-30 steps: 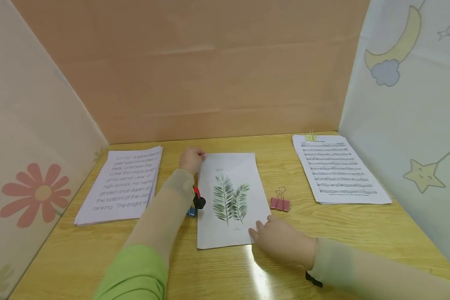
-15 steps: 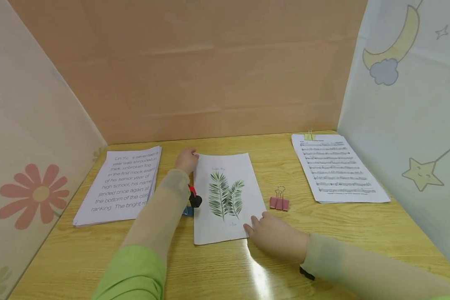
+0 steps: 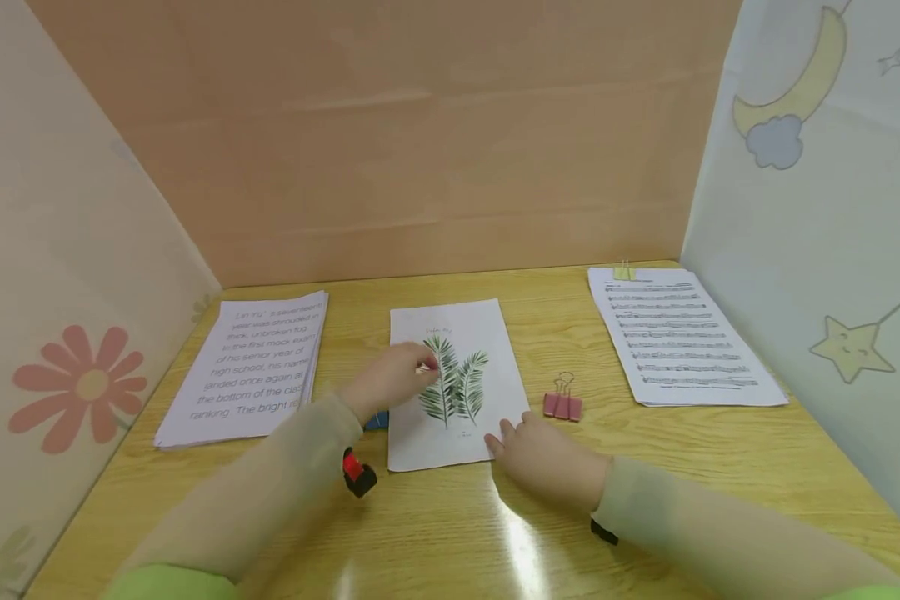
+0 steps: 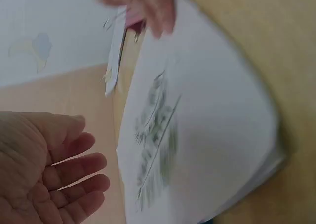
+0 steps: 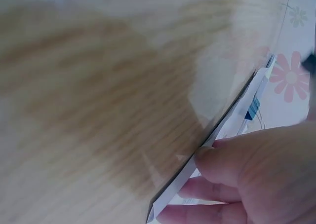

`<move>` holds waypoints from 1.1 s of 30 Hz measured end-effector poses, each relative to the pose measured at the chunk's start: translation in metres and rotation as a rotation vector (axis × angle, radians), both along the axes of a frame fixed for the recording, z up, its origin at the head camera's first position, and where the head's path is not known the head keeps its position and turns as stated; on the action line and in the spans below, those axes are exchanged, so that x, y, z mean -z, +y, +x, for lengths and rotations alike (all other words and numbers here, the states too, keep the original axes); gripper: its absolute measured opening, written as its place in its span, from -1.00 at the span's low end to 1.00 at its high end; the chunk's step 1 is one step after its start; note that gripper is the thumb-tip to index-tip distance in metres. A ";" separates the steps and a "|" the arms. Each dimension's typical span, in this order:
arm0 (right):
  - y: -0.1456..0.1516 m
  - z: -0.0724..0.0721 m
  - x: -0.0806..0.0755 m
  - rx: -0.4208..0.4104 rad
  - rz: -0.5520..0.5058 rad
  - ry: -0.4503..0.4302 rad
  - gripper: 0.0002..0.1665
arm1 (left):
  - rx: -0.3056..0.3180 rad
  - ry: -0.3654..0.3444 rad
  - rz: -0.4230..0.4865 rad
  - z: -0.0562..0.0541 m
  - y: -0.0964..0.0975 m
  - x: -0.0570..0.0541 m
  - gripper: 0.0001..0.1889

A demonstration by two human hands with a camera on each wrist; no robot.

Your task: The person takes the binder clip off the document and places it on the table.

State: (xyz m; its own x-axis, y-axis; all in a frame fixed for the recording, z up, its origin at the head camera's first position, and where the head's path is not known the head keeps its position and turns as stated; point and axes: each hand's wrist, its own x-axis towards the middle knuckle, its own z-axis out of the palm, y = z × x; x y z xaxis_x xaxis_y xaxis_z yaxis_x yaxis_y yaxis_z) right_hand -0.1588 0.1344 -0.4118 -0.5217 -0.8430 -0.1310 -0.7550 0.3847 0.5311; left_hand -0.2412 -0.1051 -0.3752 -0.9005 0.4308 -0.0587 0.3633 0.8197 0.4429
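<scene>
A stack of paper [image 3: 420, 446] topped by a palm-leaf print lies at the middle of the table. Over its left half is my left hand [image 3: 393, 375], fingers loosely bent; the left wrist view shows this hand [image 4: 64, 169] holding nothing. My right hand [image 3: 551, 458] grips the near right corner of the stack. In the right wrist view its thumb [image 5: 222, 160] presses against the near edge while the fingers lie over the top sheet. A blue binder clip [image 3: 377, 421] shows beside the stack's left edge, partly hidden by my left wrist.
To the right of the stack stands a pink binder clip [image 3: 562, 407]. Sheet music [image 3: 690, 342] with a yellow binder clip [image 3: 624, 273] lies at the back right. Printed text pages [image 3: 232, 375] lie at the left, near the side wall.
My left hand has left the stack's far left corner and come nearer and rightward over the print. The stack has shifted slightly away and left, the right hand moving a little left with it.
</scene>
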 end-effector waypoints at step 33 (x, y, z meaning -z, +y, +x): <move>-0.028 -0.049 -0.003 0.223 -0.131 -0.201 -0.54 | 0.214 0.229 -0.307 0.038 -0.025 0.049 -0.65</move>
State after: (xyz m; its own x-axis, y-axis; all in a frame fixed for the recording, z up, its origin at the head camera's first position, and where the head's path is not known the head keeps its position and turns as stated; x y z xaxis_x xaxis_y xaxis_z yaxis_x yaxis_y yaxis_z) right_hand -0.2077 0.1059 -0.4086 -0.6698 -0.7277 -0.1480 -0.7294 0.6073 0.3148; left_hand -0.2036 -0.1299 -0.4243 -0.7976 0.6028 -0.0224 0.5997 0.7964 0.0784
